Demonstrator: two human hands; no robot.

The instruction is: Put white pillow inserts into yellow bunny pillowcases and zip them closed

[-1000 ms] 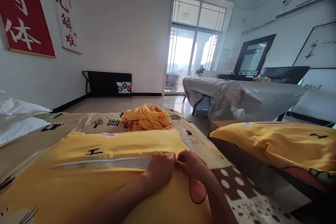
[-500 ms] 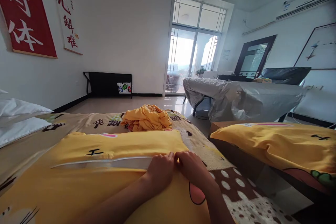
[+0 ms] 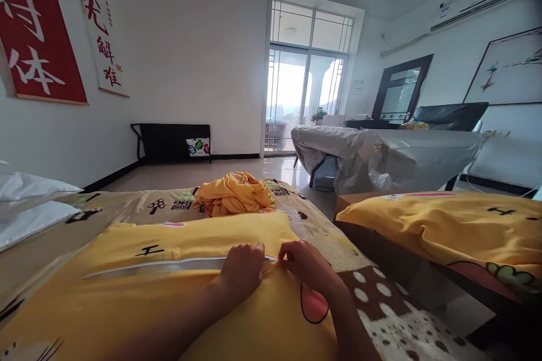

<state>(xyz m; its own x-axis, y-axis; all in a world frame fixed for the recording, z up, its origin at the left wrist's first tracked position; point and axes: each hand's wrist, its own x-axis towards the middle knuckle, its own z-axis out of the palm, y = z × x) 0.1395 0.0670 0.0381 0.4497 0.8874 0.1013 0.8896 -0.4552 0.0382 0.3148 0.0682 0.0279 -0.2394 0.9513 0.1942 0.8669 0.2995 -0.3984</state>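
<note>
Right now the yellow cartoon-print pillowcase with a pillow inside [image 3: 178,293] lies flat on the patterned brown bedsheet [image 3: 381,316], its long axis running left to right across the bed, and its open seam, a pale strip of white pillow showing through the slit [image 3: 148,267], points off to the left. Both hands meet at the right end of that slit: the left hand [image 3: 242,268] is curled, fingers bunched down on the fabric beside the opening, while the right hand [image 3: 305,264] pinches something small at the seam, likely a zip pull, though it is too tiny to be sure. Judging by the gap, only the short stretch under the hands looks closed; most of the slit to the left gapes open, so the closing seems barely begun. Beyond lies a crumpled heap of yellow cloth [image 3: 235,194] near the foot of the bed, two white pillows [image 3: 29,203] at the left edge, and another yellow covered pillow [image 3: 449,225] on the neighbouring bed to the right.
</note>
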